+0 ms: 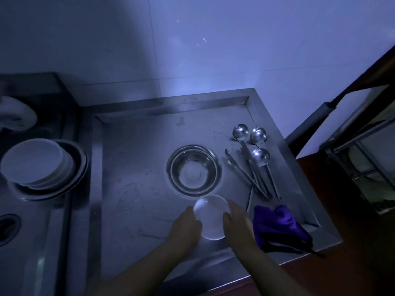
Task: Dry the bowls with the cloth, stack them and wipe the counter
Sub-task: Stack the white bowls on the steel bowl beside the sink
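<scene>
Here, L hand [188, 224] & R hand [237, 223] fingers clamped on white bowl [211, 218] near steel bowl [194, 170]; purple cloth [277, 225] just right, on tabletop [136, 167]

Worktop [136, 171] left of steel bowl [194, 170]: bare, passable. Right side blocked by ladles [259, 157] and tongs [245, 174]; purple cloth [277, 225] fills near-right corner. Stacked dishes [42, 165] crowd far left.

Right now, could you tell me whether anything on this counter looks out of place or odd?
Nothing looks broken or tipped. Thin streaks of water lie on the steel counter, and the purple cloth sits crumpled at its right front corner while both hands hold the white bowl.
</scene>
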A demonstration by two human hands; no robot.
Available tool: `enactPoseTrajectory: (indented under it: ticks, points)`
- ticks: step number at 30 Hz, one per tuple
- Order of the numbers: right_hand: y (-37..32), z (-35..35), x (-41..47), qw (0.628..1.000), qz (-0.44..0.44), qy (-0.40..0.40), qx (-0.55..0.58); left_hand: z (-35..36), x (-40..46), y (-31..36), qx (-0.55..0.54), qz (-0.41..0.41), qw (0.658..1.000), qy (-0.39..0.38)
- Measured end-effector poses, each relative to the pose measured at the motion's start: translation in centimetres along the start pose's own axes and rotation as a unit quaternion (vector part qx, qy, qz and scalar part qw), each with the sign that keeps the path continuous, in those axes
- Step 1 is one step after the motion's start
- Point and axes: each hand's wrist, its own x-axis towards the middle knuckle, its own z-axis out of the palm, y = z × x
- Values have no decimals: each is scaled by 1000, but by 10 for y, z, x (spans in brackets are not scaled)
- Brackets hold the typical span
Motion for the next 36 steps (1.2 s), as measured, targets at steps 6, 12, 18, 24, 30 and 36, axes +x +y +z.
enactPoseTrajectory:
  ticks: [6, 12, 18, 24, 30, 36]
  points:
    - [-68, 11, 15, 995, -76, -11, 60, -69, -6, -11, -24, 10, 994, 102]
    - [-169, 35, 24, 981, -166, -17, 104, -178, -23, -43, -19, 29, 977, 211]
    - [-275, 87, 25, 963, -237, 8, 131, -286, -44, -95, -31, 33, 954, 297]
    - [-357, 144, 17, 955, -239, -11, 173, -359, -50, -157, -61, 9, 944, 324]
    - [-392, 182, 23, 966, -199, -30, 161, -392, -36, -195, -79, -2, 955, 285]
    - [-400, 199, 27, 978, -173, -31, 109, -405, -24, -215, -60, -25, 965, 254]
